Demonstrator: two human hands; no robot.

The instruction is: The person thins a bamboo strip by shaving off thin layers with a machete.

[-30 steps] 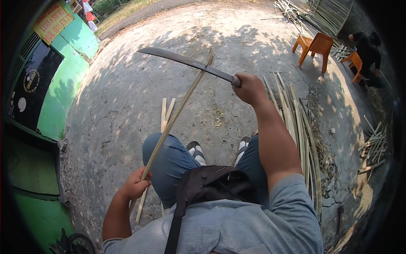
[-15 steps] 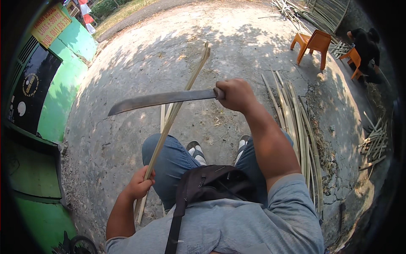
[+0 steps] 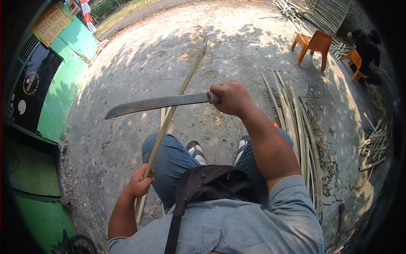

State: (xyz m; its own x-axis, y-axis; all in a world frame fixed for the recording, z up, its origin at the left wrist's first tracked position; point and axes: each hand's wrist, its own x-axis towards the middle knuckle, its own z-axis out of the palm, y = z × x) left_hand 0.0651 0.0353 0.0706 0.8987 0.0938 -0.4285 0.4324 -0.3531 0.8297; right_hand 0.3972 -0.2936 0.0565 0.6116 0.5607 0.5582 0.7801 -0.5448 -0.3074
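Note:
My right hand (image 3: 231,97) is wrapped round the handle of a machete (image 3: 156,103), whose long blade points to the left. The blade crosses a long bamboo strip (image 3: 190,73) about midway along; whether the two touch, I cannot tell. Low on the left, beside my knee, my left hand (image 3: 141,181) grips that strip near its lower end. The strip slants up and away to the right. Behind the blade and strip, part of another pale bamboo piece (image 3: 163,115) shows.
Long bamboo strips (image 3: 296,122) lie on the concrete to my right, with a pile of short pieces (image 3: 374,142) beyond. Farther off are an orange plastic chair (image 3: 318,44) and a person in black (image 3: 366,51) bending. A green wall (image 3: 57,101) stands left.
The machete and my right hand have shifted slightly left and down. The strip's far end has turned a little and sits slightly higher. My left hand keeps its hold.

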